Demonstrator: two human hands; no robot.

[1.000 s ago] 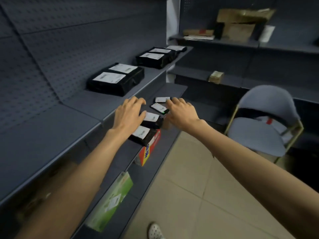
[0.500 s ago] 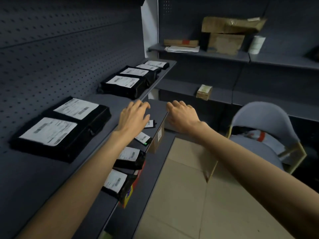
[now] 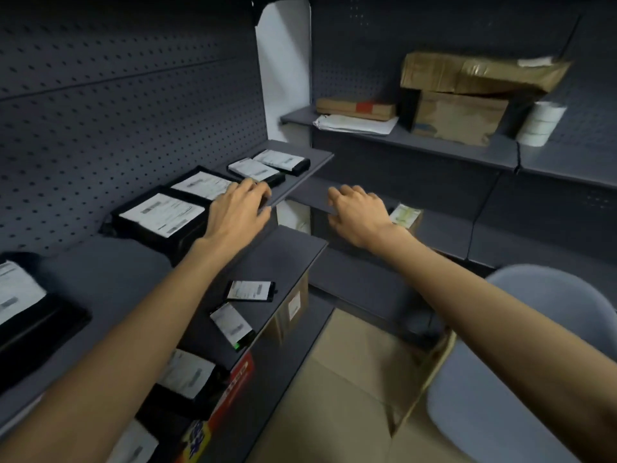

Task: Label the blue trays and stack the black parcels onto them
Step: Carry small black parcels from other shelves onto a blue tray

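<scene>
Black parcels with white labels lie in pairs on the upper blue-grey shelf: a large pair (image 3: 160, 217) at mid left, a smaller pair (image 3: 270, 165) further back, and another parcel (image 3: 20, 305) at the left edge. My left hand (image 3: 238, 208) reaches out over the shelf edge beside the large pair, fingers relaxed, holding nothing. Out past the shelf end my right hand (image 3: 359, 212) is stretched with loosely bent fingers, also empty. Smaller black parcels (image 3: 250, 290) lie on the lower shelf under my left forearm.
A red and yellow box (image 3: 230, 392) sits at the lower shelf's front edge. Cardboard boxes (image 3: 467, 98) and a white roll (image 3: 541, 123) stand on the back right shelf. A small box (image 3: 405, 215) rests on the shelf behind my right hand. A grey chair (image 3: 521, 379) stands at lower right.
Both hands have risen from the lower shelf's small parcels toward the upper shelf level, and my view has swung up and to the right. Neither hand has picked anything up.
</scene>
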